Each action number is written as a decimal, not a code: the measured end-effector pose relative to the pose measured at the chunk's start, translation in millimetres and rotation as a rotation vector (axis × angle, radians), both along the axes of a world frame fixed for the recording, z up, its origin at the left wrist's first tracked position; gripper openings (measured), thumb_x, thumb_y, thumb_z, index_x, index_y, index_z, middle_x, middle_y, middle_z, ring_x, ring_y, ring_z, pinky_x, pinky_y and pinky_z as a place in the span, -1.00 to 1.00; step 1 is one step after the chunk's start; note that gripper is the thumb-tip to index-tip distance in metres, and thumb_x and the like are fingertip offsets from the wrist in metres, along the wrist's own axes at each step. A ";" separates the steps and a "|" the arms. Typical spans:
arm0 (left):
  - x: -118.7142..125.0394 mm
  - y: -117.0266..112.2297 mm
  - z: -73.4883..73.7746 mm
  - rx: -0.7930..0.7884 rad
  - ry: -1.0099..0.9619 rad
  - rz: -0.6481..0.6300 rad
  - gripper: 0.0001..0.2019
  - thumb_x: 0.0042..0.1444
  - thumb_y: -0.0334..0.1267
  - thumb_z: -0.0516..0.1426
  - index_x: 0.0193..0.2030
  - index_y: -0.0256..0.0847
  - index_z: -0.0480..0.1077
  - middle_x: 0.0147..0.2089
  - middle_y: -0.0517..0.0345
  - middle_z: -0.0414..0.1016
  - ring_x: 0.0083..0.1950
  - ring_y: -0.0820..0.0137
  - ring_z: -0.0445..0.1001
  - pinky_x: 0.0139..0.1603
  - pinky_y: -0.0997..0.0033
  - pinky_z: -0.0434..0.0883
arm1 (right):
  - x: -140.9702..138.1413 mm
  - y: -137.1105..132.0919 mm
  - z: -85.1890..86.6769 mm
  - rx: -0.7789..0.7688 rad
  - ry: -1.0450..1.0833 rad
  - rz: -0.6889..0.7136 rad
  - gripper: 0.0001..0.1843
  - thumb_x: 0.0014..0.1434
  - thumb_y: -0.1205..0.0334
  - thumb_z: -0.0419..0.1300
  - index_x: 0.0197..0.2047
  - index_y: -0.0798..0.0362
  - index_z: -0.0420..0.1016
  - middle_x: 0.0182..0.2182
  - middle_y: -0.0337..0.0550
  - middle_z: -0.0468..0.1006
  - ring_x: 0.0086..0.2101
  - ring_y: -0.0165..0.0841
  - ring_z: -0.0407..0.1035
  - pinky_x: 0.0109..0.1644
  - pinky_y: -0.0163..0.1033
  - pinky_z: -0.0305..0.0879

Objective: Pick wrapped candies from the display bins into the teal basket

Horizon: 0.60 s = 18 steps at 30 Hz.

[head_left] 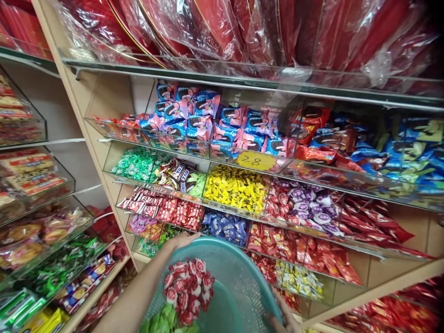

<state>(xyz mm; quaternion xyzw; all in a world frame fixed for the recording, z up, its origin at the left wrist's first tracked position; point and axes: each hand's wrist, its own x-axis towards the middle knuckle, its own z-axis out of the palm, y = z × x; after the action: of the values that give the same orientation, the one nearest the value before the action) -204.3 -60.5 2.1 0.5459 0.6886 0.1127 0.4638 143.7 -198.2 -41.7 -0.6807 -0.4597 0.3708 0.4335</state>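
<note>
A teal plastic basket (239, 273) sits low in front of me, holding a heap of red-and-white wrapped candies (189, 289) and some green wrapped ones (166, 321). My left hand (182, 240) grips the basket's far left rim, its arm reaching up from the bottom. My right hand (282, 317) holds the basket's right rim near the bottom edge, fingers curled on it, partly cut off by the frame.
Tiered clear bins of wrapped sweets fill the shelves ahead: yellow candies (236, 187), blue ones (225, 226), red packets (166, 208), a yellow "28" price tag (255, 160). Red items wrapped in plastic (243, 27) sit on top. More bins (31, 222) stand at the left.
</note>
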 end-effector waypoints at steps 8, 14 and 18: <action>-1.2 4.3 1.6 0.021 0.157 -0.095 -0.26 -0.27 0.39 -0.09 -0.45 -0.34 0.45 -0.30 -0.08 0.50 -0.26 0.19 0.45 -0.30 0.40 0.30 | -2.2 7.4 -2.2 -0.001 -0.043 -0.002 -0.31 -0.18 -0.16 0.12 0.00 0.01 0.33 -0.14 -0.17 0.47 -0.02 -0.17 0.23 0.00 -0.21 0.19; -4.0 7.1 5.8 0.023 0.188 -0.064 -0.30 -0.29 0.35 -0.03 -0.40 -0.34 0.45 -0.21 -0.12 0.48 -0.17 0.15 0.43 -0.25 0.38 0.30 | -9.1 16.6 -7.5 -0.020 -0.053 0.019 -0.26 -0.23 -0.26 0.11 -0.05 0.05 0.36 -0.19 -0.13 0.49 -0.08 -0.16 0.29 -0.05 -0.21 0.23; -7.0 9.5 0.1 0.036 0.189 -0.025 -0.28 -0.34 0.35 0.00 -0.34 -0.35 0.44 -0.15 -0.16 0.46 -0.17 0.14 0.43 -0.26 0.38 0.31 | -8.0 20.5 -11.7 -0.024 -0.120 0.036 -0.25 -0.20 -0.28 0.07 -0.03 0.05 0.33 -0.13 -0.11 0.45 -0.04 -0.16 0.26 0.02 -0.20 0.17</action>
<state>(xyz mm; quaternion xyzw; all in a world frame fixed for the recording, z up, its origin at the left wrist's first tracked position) -211.3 -51.0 2.2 0.5709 0.7203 0.0675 0.3881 135.7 -177.7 -53.4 -0.6986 -0.4925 0.3424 0.3902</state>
